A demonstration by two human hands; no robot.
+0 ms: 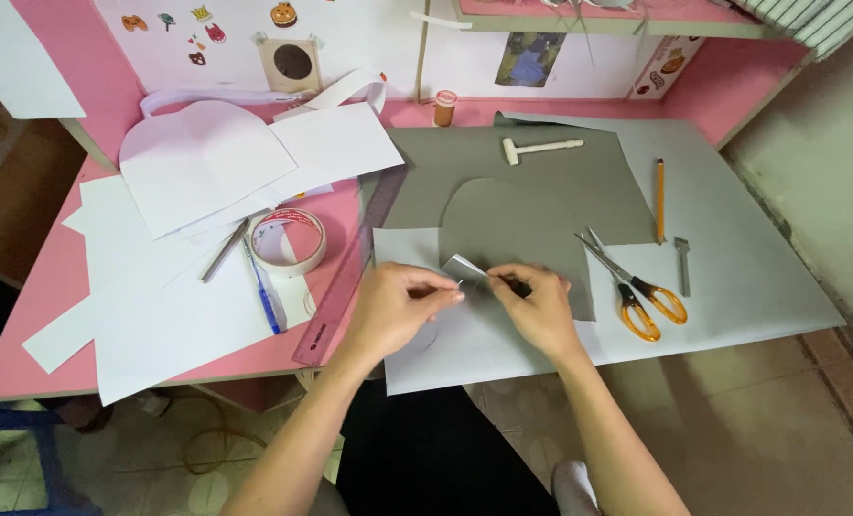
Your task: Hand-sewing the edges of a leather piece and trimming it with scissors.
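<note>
Fingers pinched on both sides: left hand and right hand are each closed on a small folded grey strip, held between them just above the arched grey sheet. Its long axis runs roughly left to right, one end tilted up toward the left. Orange-handled scissors lie just right of that sheet.

Pink desk, white paper sheets, grey card sheet, tape roll, pink ruler, blue pen
</note>
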